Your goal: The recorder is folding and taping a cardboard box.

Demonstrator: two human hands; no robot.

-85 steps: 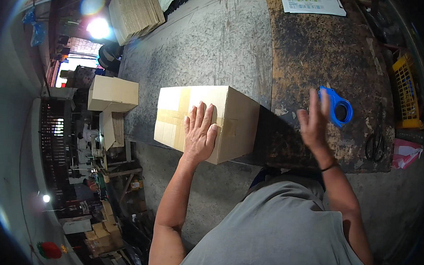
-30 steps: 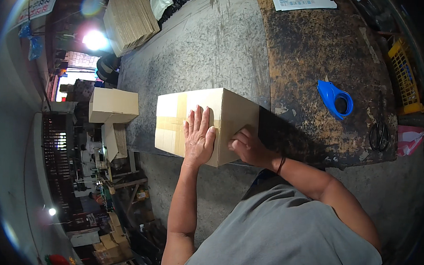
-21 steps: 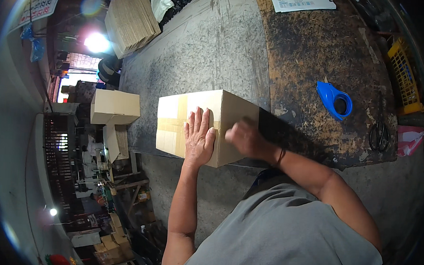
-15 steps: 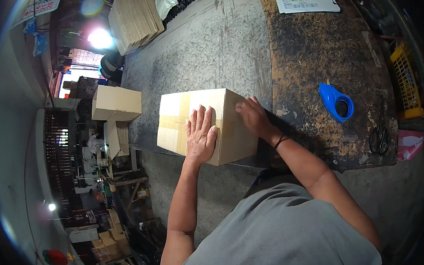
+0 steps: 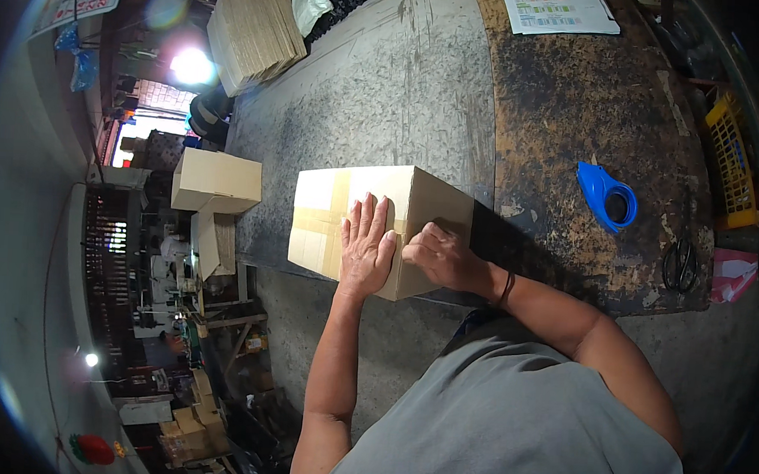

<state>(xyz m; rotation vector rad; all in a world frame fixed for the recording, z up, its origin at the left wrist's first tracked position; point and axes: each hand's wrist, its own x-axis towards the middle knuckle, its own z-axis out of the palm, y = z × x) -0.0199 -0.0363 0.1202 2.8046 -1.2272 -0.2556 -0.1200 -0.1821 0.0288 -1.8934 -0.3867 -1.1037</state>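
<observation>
A closed cardboard box (image 5: pixel 314 182) sits at the near edge of the worn worktable (image 5: pixel 369 99). Bands of brown tape (image 5: pixel 339 202) cross on its top. My left hand (image 5: pixel 367 252) lies flat on the top near the right edge, fingers stretched out. Against the box's right side, my right hand (image 5: pixel 447 259) is closed, with its fingers curled in close to the upper edge. Whether anything is inside those fingers is hidden. To the right of the box lies a blue tape dispenser (image 5: pixel 594 188).
Black-handled scissors (image 5: pixel 679 266) lie at the table's right end, near a yellow plastic crate (image 5: pixel 732 161). Printed sheets (image 5: pixel 559 11) are at the far side. A stack of flat cardboard (image 5: pixel 254 38) sits at the far left, and another box (image 5: pixel 217 182) stands beyond the left edge.
My right hand has come from the far part of the box's right side toward me and curled against that side. The left hand stays flat on top.
</observation>
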